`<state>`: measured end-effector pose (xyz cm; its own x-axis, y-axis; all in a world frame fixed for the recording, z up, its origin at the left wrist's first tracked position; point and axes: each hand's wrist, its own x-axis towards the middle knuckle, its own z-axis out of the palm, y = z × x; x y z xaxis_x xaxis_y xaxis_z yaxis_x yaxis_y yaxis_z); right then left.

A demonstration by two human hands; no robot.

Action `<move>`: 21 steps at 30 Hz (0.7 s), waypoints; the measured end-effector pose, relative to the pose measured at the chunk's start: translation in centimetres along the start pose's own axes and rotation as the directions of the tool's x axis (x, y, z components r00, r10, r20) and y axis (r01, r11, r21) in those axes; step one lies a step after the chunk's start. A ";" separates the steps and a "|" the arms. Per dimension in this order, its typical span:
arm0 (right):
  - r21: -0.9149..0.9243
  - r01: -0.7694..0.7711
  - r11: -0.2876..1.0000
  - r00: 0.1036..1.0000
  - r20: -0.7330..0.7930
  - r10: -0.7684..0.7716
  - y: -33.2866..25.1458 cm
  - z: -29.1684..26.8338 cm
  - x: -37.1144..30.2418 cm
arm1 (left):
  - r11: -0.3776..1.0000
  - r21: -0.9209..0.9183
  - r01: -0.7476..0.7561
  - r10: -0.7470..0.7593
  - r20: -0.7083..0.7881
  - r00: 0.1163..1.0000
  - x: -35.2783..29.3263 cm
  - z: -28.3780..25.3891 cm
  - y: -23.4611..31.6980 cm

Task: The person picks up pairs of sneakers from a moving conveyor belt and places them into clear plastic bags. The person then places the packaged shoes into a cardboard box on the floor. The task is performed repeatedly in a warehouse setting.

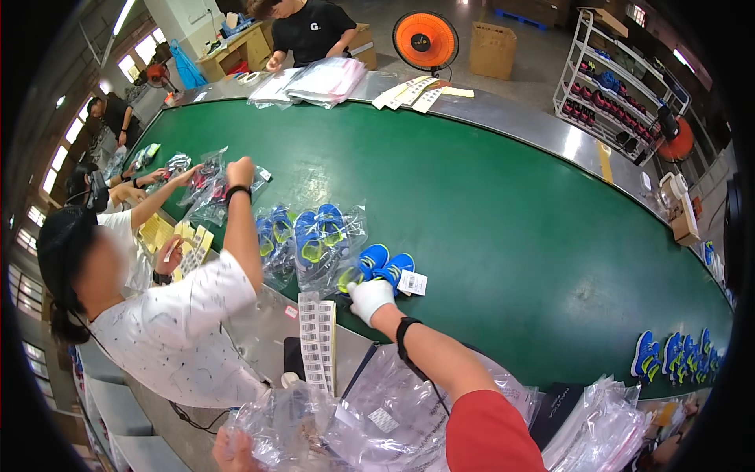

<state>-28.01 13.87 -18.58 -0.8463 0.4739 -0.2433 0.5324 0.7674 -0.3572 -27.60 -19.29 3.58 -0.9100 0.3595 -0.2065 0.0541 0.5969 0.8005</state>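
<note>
A pair of blue and lime-green shoes (386, 263) with a white tag (413, 282) sits at the near edge of the green belt. My right hand (370, 300), in a white glove, is closed on their heel end. At the lower left my left hand (233, 450), partly cut off by the frame edge, grips a clear plastic bag (283, 425). Just beyond my right hand lie bagged blue shoes (321, 232) and another bagged pair (274, 232). Below my right forearm spreads a pile of clear bags (417, 393).
A co-worker in a white shirt (181, 338) reaches over the belt (503, 212) at my left. Barcode label sheets (318, 342) lie beside the bags. More blue shoes (646, 358) stand at the right. Another person (314, 31) stands across by stacked plastic bags (326, 80).
</note>
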 end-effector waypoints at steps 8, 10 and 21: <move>0.373 -0.204 0.905 0.944 0.318 0.082 8.1 -12.0 -9.1 | 0.892 -0.452 0.013 0.006 0.040 0.999 2.4 4.1 0.8; 0.818 -0.292 0.495 0.951 0.301 0.064 11.5 -12.8 -13.5 | 0.853 -0.516 0.082 -0.008 0.144 0.989 3.0 5.9 2.1; 0.695 0.480 -0.535 0.848 -0.523 0.081 8.1 -19.6 -38.3 | 0.802 -0.597 -0.019 0.363 0.461 0.810 -1.4 15.9 11.6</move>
<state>8.38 10.35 5.51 -0.6842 0.6898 0.2367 -0.6788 -0.4837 -0.5526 -19.16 -1.46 4.23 -0.5276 0.8385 -0.1364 -0.1841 0.0439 0.9819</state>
